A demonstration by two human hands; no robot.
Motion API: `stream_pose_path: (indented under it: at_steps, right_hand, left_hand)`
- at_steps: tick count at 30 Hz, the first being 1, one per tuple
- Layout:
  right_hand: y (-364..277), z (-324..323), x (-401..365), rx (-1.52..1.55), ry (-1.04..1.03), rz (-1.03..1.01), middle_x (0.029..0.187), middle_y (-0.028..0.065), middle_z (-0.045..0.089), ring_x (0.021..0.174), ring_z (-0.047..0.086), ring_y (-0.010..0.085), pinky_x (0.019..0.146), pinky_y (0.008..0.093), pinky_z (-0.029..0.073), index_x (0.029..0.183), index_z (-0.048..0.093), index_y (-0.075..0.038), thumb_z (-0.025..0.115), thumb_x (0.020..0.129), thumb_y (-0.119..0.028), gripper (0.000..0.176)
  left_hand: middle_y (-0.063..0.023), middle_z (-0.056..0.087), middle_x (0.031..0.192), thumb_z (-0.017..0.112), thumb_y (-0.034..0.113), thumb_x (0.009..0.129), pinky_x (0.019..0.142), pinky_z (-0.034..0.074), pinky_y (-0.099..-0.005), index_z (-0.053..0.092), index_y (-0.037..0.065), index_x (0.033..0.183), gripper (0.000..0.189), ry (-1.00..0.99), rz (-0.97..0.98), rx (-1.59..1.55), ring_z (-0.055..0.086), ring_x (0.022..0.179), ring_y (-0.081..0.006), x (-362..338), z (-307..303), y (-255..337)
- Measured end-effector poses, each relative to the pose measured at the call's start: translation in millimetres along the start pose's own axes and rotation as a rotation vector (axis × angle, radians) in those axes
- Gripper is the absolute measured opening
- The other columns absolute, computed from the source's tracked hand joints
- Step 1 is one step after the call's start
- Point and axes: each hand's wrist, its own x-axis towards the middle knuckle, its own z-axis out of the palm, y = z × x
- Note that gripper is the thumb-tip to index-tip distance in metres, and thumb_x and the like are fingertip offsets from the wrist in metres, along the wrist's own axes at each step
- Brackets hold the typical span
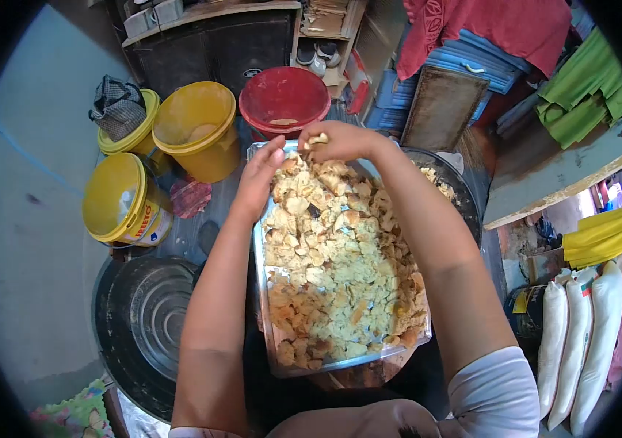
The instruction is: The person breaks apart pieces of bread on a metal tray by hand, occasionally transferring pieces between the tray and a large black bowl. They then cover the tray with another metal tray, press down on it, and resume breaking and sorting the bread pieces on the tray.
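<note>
A shallow metal tray [261, 292] rests in front of my body, heaped with torn pieces of bread [340, 248], some pale and crumbly, some with brown crust. At its far edge my right hand [340, 141] is closed round a small piece of bread [316, 139]; its fingertips are partly hidden. My left hand [258, 177] is at the far left corner of the tray, beside the bread. Its fingers point away from me, slightly bent and apart from the thumb, with nothing visible in them.
A red bucket [285, 98] and several yellow buckets [195, 124] stand beyond and left of the tray. A wide black basin [135, 321] lies at left; another black pan [464, 182] with bread bits is at right. White filled bags [577, 343] stand at far right.
</note>
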Motion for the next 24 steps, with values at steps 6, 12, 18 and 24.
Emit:
stream_pose_path:
  at_steps: [6,12,18,24]
  right_hand:
    - [31,-22,-40,-0.022,0.037,0.139,0.106,0.0054,0.061,0.096,0.056,0.0144,0.083,0.0302,0.047,0.119,0.053,-0.007,0.073,0.071,-0.009,0.052]
    - [34,-6,-93,-0.189,0.103,0.111,0.129,0.0146,0.048,0.123,0.043,0.0265,0.104,0.0355,0.033,0.134,0.045,-0.011,0.074,0.076,-0.028,0.067]
    - [30,45,-135,-0.433,0.395,0.036,0.138,0.0201,0.040,0.127,0.038,0.0379,0.105,0.0422,0.031,0.133,0.046,-0.011,0.070,0.078,-0.024,0.061]
    - [45,65,-150,-0.301,0.615,-0.116,0.126,0.0140,0.053,0.117,0.048,0.0340,0.100,0.0422,0.038,0.116,0.060,-0.009,0.064,0.082,-0.017,0.035]
  left_hand:
    - [-0.0115,0.048,0.132,0.071,0.024,0.081,0.100,0.037,-0.0308,0.048,0.004,0.132,0.059,-0.238,-0.003,0.589,0.047,0.118,-0.0193,-1,1,6]
    - [-0.0162,0.048,0.133,0.074,0.025,0.076,0.101,0.037,-0.0360,0.054,0.006,0.126,0.057,-0.243,0.134,0.759,0.046,0.123,-0.0284,1,-2,2]
    - [-0.0167,0.051,0.130,0.071,0.032,0.077,0.103,0.035,-0.0400,0.061,0.005,0.117,0.050,-0.250,0.222,0.953,0.045,0.124,-0.0325,-8,3,15]
    - [-0.0194,0.060,0.116,0.067,0.019,0.081,0.099,0.039,-0.0395,0.063,0.006,0.114,0.036,-0.224,0.246,1.103,0.048,0.120,-0.0336,-11,10,16]
